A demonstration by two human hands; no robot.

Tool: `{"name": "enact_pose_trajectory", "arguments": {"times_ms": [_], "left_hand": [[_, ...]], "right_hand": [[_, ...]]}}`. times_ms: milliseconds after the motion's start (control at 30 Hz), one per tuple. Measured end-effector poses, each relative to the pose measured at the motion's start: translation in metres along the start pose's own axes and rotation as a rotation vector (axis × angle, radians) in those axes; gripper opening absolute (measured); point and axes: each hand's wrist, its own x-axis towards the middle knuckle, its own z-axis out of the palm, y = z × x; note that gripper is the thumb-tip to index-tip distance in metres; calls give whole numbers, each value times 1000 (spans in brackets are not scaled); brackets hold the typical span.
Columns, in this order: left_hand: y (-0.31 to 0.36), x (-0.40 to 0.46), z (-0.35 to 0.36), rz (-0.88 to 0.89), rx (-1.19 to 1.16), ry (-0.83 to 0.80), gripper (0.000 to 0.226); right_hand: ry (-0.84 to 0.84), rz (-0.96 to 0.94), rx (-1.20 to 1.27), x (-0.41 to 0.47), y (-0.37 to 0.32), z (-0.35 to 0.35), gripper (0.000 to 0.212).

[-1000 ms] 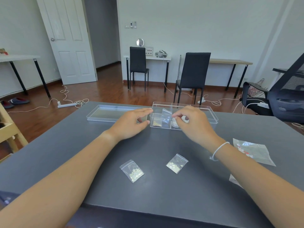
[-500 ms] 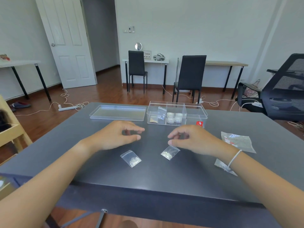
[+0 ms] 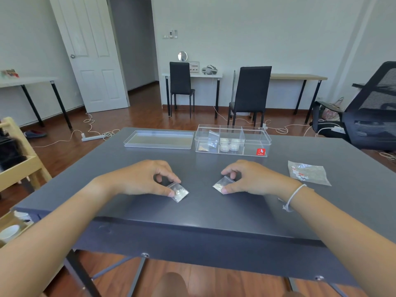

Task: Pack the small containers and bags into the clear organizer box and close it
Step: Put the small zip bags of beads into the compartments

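A dark grey table (image 3: 214, 211) carries everything. At its far edge lies the flat clear lid (image 3: 159, 139), and just right of it stands the clear organizer box (image 3: 233, 140), open on top, with three compartments: the left one has small bags, the middle one has two small round containers (image 3: 229, 144), the right one looks empty. A bigger clear bag (image 3: 308, 173) lies well to the right. The left hand (image 3: 142, 179) pinches a small zip bag of white bits (image 3: 178, 192) between thumb and fingers, the bag touching the table. The right hand (image 3: 255, 179) pinches a second small zip bag (image 3: 221, 185) in the same way
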Motion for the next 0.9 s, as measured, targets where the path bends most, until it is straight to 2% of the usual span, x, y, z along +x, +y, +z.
{"name": "enact_pose_trajectory", "arguments": {"times_ms": [133,367,533,767,900], "left_hand": [[0,0,0,11,-3,-3,18],[-1,6,5,72,-170,103,17],[-5,18,5,92,-307,225,17],[0,52,-6,106,-405,286,17],[5,76,-17,117,-407,311,15]], "right_hand": [[5,4,36,-1,-1,1,37],[65,-60,138,-2,1,5,10],[115,-50,230,-1,5,2,20],[196,-86,358,17,6,-11,33],[309,-93,401,34,5,-22,39]]}}
